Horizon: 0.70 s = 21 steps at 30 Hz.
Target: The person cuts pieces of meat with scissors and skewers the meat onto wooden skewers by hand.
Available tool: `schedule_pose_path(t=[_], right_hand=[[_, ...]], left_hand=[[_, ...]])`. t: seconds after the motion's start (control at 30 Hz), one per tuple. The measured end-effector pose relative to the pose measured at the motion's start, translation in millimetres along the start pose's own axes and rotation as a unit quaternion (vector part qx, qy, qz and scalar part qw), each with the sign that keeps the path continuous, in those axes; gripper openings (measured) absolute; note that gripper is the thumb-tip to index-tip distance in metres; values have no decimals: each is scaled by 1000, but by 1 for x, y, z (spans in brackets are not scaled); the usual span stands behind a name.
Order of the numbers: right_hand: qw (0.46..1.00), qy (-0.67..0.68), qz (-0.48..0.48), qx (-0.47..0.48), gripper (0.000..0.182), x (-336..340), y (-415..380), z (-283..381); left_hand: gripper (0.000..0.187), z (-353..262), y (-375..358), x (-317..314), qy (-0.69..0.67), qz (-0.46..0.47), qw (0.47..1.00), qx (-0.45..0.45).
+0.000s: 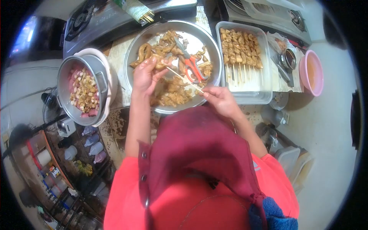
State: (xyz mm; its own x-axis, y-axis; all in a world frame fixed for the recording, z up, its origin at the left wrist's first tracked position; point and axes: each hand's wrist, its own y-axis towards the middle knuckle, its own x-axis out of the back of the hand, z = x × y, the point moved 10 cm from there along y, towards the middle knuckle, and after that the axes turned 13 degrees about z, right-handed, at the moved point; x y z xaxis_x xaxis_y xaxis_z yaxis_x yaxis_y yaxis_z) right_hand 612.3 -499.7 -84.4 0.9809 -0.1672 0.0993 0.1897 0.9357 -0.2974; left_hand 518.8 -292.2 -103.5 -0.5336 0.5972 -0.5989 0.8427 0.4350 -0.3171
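Note:
Over a wide metal tray (212,44) of brown marinated meat pieces (174,92), my left hand (145,73) pinches a piece of meat (163,63). The tip of a thin wooden skewer (184,79) meets that piece. My right hand (220,99) grips the skewer's other end near the tray's front right edge. Scissors with red handles (194,71) lie in the tray, just beyond the skewer. To the right, a clear plastic container (251,96) holds a row of filled skewers (240,50), their bare sticks pointing towards me.
At left, a metal pot (63,101) holds pink and pale chunks. A pack of skewers (138,11) sits beyond the tray, beside a stove (92,28). On the right are a small dark bowl (288,58), a knife (281,71) and a pink bowl (319,73) of liquid.

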Motion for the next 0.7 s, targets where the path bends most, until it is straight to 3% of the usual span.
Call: schedule_pose_path(t=[0.17,0.27,0.4,0.6,0.7], right_hand=[[999,9,6,-43,23,-11,0,0],[999,21,0,-46,23,-13,-1,10],[999,29,-16,18,23,-17,7,18],[997,49,-45,36,23,-21,12,14],[998,59,15,-18,23,-29,15,13]], left_hand=[[22,-1,-1,-6,-8,23,999,37],[19,-6,2,3,56,-4,998,-15],[21,-14,0,-2,-30,-86,986,-140],[21,1,7,11,-134,-77,981,-120],[21,4,8,11,-131,-74,984,-97]])
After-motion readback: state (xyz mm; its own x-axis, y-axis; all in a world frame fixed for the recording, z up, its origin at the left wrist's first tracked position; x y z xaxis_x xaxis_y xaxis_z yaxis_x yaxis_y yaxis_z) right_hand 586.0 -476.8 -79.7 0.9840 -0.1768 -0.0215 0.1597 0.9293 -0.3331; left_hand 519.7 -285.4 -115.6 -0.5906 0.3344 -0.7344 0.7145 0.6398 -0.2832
